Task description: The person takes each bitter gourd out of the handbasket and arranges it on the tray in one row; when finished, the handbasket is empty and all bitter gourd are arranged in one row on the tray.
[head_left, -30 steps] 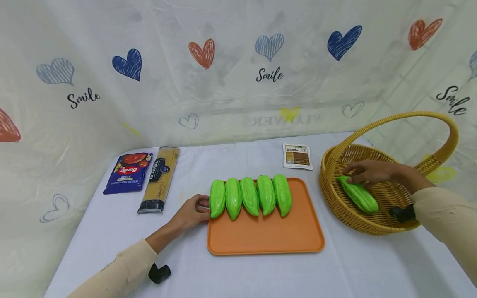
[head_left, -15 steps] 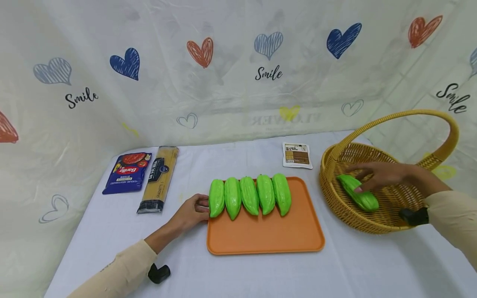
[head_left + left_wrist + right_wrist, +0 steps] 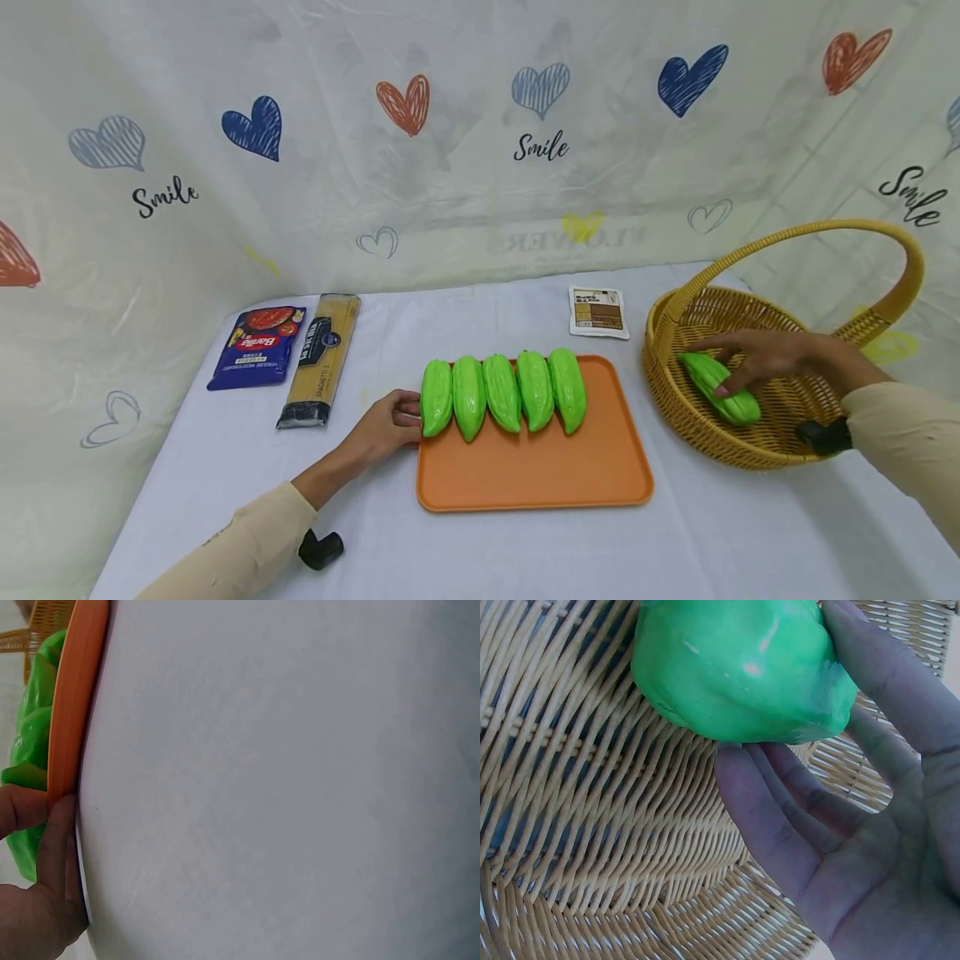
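Bright green toy bitter melons (image 3: 502,394) lie side by side across the upper part of an orange tray (image 3: 525,475). My left hand (image 3: 387,428) pinches the tray's left rim beside the leftmost one; in the left wrist view its thumb and fingers (image 3: 56,847) lie on either side of the rim. At the right, a single bitter melon (image 3: 708,379) lies inside a wicker basket (image 3: 678,417). My right hand (image 3: 772,357) reaches in over it, thumb on one side and fingers on the other. The right wrist view shows the fingertips against the green bitter melon (image 3: 742,667).
The basket's tall handle (image 3: 810,233) arches over the right forearm. A blue Barilla packet (image 3: 255,348) and a spaghetti pack (image 3: 321,362) lie at the left. Behind the tray is a small white-and-brown pouch (image 3: 597,312). A curtain (image 3: 465,192) printed with hearts hangs behind the table.
My right hand has shifted along the bitter melon in the basket, its thumb moving down to the melon's near part. The left hand and tray stay in place.
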Available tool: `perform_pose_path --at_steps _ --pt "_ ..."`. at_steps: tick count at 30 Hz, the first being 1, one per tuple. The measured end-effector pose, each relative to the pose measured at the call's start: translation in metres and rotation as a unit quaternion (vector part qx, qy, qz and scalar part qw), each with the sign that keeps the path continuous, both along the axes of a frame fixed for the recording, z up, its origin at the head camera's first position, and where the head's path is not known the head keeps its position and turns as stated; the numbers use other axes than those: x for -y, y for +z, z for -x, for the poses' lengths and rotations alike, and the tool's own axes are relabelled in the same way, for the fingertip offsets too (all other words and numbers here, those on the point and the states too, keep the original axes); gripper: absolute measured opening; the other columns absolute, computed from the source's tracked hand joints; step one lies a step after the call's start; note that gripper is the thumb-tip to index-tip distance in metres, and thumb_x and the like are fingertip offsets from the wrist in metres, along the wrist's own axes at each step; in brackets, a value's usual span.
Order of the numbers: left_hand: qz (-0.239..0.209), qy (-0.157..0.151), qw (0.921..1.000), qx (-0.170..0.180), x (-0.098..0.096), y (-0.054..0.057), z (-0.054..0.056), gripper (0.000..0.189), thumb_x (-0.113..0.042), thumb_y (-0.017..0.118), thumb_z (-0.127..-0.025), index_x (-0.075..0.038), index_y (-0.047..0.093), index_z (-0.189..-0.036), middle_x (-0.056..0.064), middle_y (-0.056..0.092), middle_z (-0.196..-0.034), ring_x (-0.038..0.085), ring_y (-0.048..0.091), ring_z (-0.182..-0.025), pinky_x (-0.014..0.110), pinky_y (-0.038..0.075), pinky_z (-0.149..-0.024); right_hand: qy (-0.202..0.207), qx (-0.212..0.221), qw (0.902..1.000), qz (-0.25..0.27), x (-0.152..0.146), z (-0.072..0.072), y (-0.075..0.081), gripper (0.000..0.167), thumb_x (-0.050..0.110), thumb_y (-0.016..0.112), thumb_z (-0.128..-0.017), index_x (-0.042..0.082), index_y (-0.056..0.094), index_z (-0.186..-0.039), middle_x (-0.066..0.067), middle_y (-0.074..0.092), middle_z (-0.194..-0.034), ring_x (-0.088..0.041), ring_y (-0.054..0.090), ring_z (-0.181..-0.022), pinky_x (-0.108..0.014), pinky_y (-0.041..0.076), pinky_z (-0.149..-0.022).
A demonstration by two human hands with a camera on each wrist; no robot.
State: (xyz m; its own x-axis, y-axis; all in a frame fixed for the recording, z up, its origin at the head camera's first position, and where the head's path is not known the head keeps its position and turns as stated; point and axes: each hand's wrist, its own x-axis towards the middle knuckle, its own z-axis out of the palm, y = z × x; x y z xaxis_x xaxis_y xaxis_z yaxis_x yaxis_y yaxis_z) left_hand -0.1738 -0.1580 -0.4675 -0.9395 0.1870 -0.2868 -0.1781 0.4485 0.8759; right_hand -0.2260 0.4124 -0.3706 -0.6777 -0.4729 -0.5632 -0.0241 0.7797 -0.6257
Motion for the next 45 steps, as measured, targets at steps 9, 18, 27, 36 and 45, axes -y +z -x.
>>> perform_pose_path --at_steps 9,18,27,36,45 --pt "0.001 -0.001 1.0 0.002 0.0 0.0 0.0 0.061 -0.009 0.076 -0.083 -0.002 0.051 -0.138 0.012 0.06 -0.12 0.018 0.065 -0.102 0.031 0.061 -0.083 0.005 -0.029 0.9996 0.005 -0.001 -0.003 0.003 0.088 0.028 0.074 -0.089 -0.001 0.026 -0.156 -0.046 0.021 -0.151 -0.066 0.027 -0.135 -0.045 0.059 -0.09" --pt "-0.004 -0.003 1.0 0.003 0.0 0.0 0.001 0.061 -0.008 0.075 -0.083 -0.002 0.05 -0.139 0.013 0.06 -0.121 0.019 0.065 -0.103 0.031 0.061 -0.083 0.014 -0.111 0.9937 0.004 0.001 -0.008 0.011 0.084 0.027 0.076 -0.088 -0.002 0.033 -0.153 -0.038 0.041 -0.145 -0.059 0.044 -0.128 -0.035 0.057 -0.083" --pt "-0.007 -0.002 0.9999 0.01 0.0 0.001 0.001 0.061 -0.008 0.076 -0.083 -0.002 0.05 -0.138 0.013 0.06 -0.121 0.02 0.065 -0.103 0.031 0.061 -0.082 0.016 -0.161 0.9868 -0.003 -0.001 -0.014 0.018 0.078 0.024 0.074 -0.09 0.001 0.034 -0.153 -0.026 0.052 -0.138 -0.055 0.05 -0.124 -0.049 0.055 -0.087" --pt "-0.007 -0.011 0.9999 0.009 0.001 0.004 0.0 0.061 -0.009 0.075 -0.083 -0.001 0.049 -0.139 0.015 0.059 -0.122 0.021 0.065 -0.105 0.03 0.061 -0.081 -0.021 -0.165 0.9858 -0.025 0.004 -0.027 0.025 0.078 0.031 0.072 -0.091 -0.003 0.034 -0.149 -0.029 0.051 -0.136 -0.049 0.055 -0.12 -0.048 0.059 -0.084" --pt "-0.007 -0.014 0.9998 0.007 0.001 0.005 0.0 0.061 -0.009 0.075 -0.083 0.0 0.049 -0.138 0.016 0.059 -0.123 0.021 0.065 -0.104 0.031 0.061 -0.082 -0.043 -0.195 0.9793 -0.032 0.006 -0.044 0.033 0.074 0.032 0.07 -0.092 0.003 0.033 -0.15 -0.026 0.05 -0.136 -0.039 0.055 -0.118 -0.035 0.053 -0.079"
